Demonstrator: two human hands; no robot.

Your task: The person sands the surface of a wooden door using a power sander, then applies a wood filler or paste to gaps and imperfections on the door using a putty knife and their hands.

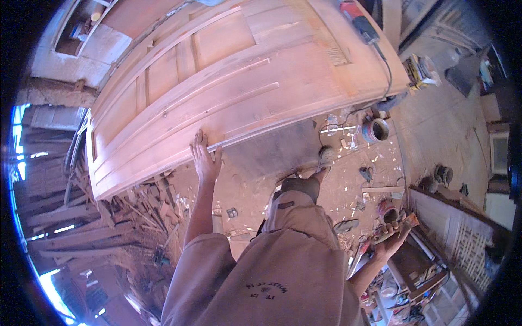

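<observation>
Head view: the left hand (205,163) lies on the near edge of a panelled door (234,95), fingers spread and gripping nothing, seemingly for support. The door stretches ahead and to both sides of those fingers. Far right, the right hand (387,243) has its fingers curled around a brown-ended tool (412,220), perhaps a brush; it's small from here. Beyond the left fingers, rightward, a red power tool (358,20) rests on the door, probably parked within reach.

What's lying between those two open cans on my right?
The head view shows a dark scrap and a wooden strip between the far can and the near can.
</observation>
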